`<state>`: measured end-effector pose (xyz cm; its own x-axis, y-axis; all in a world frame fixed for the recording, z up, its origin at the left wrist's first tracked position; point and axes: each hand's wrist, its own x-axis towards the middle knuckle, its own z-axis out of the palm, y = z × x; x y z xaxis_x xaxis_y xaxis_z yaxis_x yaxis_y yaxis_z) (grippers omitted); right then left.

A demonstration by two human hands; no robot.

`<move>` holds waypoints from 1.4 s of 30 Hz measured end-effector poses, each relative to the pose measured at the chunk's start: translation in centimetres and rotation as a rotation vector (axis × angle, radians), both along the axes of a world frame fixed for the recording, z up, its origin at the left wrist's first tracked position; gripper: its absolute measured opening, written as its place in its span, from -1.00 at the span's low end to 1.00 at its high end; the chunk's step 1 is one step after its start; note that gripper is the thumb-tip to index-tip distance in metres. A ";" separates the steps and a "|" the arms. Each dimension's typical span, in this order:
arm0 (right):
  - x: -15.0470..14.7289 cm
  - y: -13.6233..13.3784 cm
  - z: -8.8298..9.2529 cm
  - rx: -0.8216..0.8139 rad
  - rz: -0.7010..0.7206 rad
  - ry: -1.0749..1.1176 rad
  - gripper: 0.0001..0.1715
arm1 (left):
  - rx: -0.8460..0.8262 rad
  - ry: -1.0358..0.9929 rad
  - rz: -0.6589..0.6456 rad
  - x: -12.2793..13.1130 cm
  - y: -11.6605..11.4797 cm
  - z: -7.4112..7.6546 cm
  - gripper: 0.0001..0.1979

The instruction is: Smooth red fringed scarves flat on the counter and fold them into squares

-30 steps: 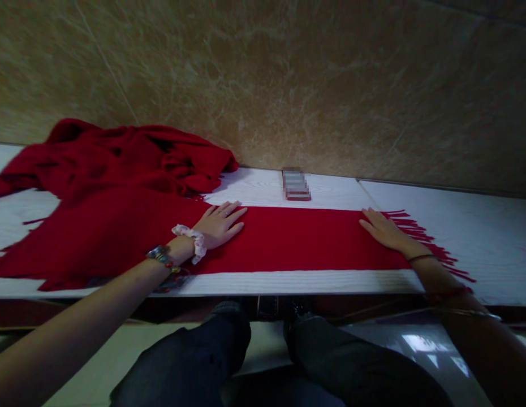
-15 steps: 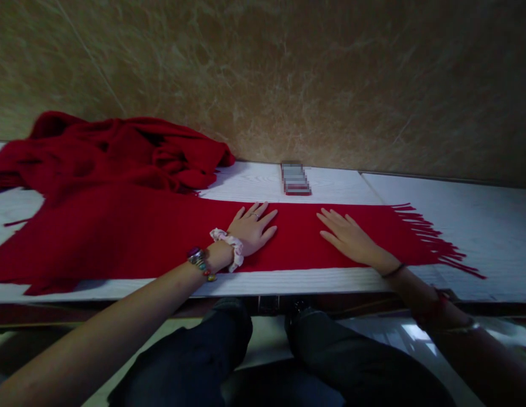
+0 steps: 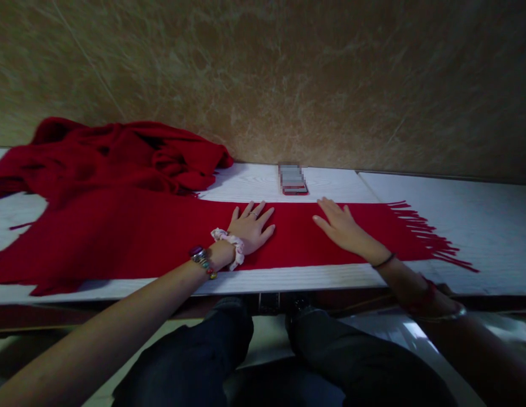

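Observation:
A red scarf (image 3: pixel 294 237) lies flat along the white tabletop, its fringe (image 3: pixel 430 237) spread out at the right end. My left hand (image 3: pixel 251 230) rests palm down on the scarf with its fingers spread; a pale scrunchie and a beaded bracelet circle that wrist. Farther right, my right hand (image 3: pixel 341 229) is over the scarf, fingers stretched out and thumb apart; whether the whole palm touches the cloth I cannot tell. Toward the left the cloth widens and runs up to a crumpled red heap (image 3: pixel 119 152); where one piece ends there is unclear.
A phone-like object (image 3: pixel 292 180), its face blurred out, lies behind the scarf. The white table (image 3: pixel 479 226) is narrow and meets a brown marble wall (image 3: pixel 263 79) at the back. My legs (image 3: pixel 195 356) are below its front edge.
My right hand has shifted slightly up and left over the scarf, its fingers a little more raised. My left hand stays in place on the cloth.

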<state>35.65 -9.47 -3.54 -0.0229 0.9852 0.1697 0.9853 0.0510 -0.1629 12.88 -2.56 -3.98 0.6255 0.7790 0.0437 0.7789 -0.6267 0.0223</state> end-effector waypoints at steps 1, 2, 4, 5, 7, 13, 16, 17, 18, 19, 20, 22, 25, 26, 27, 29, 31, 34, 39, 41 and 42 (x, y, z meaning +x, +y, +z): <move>-2.2 0.3 0.2 -0.002 0.051 -0.001 -0.27 | 0.003 0.002 0.000 -0.1 0.0 0.0 -0.48; -4.0 0.5 0.2 -0.017 0.098 -0.004 -0.24 | 0.005 0.002 0.001 -0.1 0.0 0.0 -0.48; -6.3 0.7 0.0 -0.031 0.169 -0.027 -0.23 | 0.002 0.000 0.005 -0.2 0.0 -0.1 -0.49; -6.7 0.7 -0.2 -0.031 0.192 -0.043 -0.23 | -0.001 -0.002 0.005 -0.2 0.0 -0.1 -0.49; -6.1 0.5 -0.6 -0.020 0.214 -0.078 -0.26 | -0.004 -0.007 0.001 -0.2 0.0 -0.1 -0.50; 1.6 -0.9 -1.4 -0.040 0.088 -0.142 -0.33 | -0.009 -0.022 -0.002 -0.2 0.1 -0.1 -0.49; 6.4 -1.7 -1.7 -0.052 -0.039 -0.134 -0.33 | -0.007 -0.023 -0.007 -0.2 0.1 -0.1 -0.49; 7.8 -2.0 -1.8 -0.048 -0.085 -0.130 -0.34 | -0.007 -0.022 -0.009 -0.2 0.1 -0.1 -0.49; 9.2 -2.2 -1.9 -0.043 -0.128 -0.128 -0.34 | -0.005 -0.022 -0.011 -0.2 0.1 -0.1 -0.49; 10.3 -2.5 -2.0 -0.041 -0.168 -0.128 -0.34 | -0.003 -0.023 -0.012 -0.2 0.1 -0.2 -0.49; 11.3 -2.6 -2.1 -0.039 -0.200 -0.130 -0.34 | 0.000 -0.023 -0.012 -0.2 0.1 -0.2 -0.49; 12.5 -2.8 -2.2 -0.041 -0.240 -0.142 -0.34 | 0.004 -0.020 -0.009 -0.1 0.1 -0.2 -0.49; 12.4 -2.4 -1.8 -0.033 -0.230 -0.184 -0.33 | -0.009 -0.009 -0.014 -0.1 0.1 -0.1 -0.49; 11.8 -2.1 -1.5 -0.019 -0.203 -0.198 -0.32 | -0.027 -0.001 -0.023 -0.2 0.3 0.1 -0.49; 10.9 -1.7 -1.0 -0.002 -0.158 -0.209 -0.32 | -0.048 0.008 -0.031 -0.3 0.5 0.4 -0.49; 8.9 -0.7 0.1 0.022 -0.021 -0.210 -0.32 | -0.075 0.033 -0.029 -0.7 1.2 1.1 -0.47; 6.7 0.5 1.3 -0.015 0.152 -0.193 -0.34 | -0.078 0.076 -0.003 -1.4 2.3 2.0 -0.45; 4.9 2.5 2.5 -0.078 0.293 -0.183 -0.41 | -0.101 0.162 -0.034 -2.6 4.5 3.0 -0.42; 6.0 4.5 2.6 -0.162 0.288 -0.267 -0.49 | -0.158 0.161 -0.176 -4.3 7.2 3.2 -0.43; 7.0 4.8 2.5 -0.177 0.286 -0.293 -0.53 | -0.143 0.155 -0.168 -4.5 7.9 3.2 -0.40; 7.4 5.0 2.5 -0.181 0.288 -0.301 -0.55 | -0.147 0.154 -0.170 -4.6 8.2 3.3 -0.39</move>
